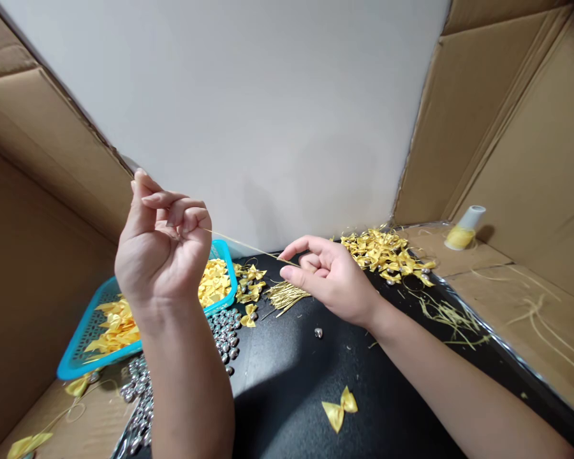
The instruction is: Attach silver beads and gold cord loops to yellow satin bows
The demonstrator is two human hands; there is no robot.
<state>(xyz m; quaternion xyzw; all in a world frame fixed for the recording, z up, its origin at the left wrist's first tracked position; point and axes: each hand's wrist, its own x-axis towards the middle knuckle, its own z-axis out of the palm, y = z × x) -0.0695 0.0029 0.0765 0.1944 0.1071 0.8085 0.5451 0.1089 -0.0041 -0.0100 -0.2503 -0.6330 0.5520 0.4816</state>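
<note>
A thin gold cord [242,243] stretches across between my two raised hands. My left hand [165,236] is up at the left, palm toward me, thumb and forefinger pinched together, with the cord coming out by its curled fingers. My right hand [332,277] pinches the cord between thumb and forefinger, lower and to the right. Below them on the black table lie a yellow ribbon bow [339,411] and one small silver bead [318,333]. A bundle of cut gold cords [287,296] rests just under my right fingertips.
A blue basket [230,274] of yellow bows stands behind my left forearm, near many silver beads [227,331]. Bows with cords and beads form a pile [387,252] at the back right. A spool [465,228] stands on cardboard; loose cord scraps [452,315] lie nearby.
</note>
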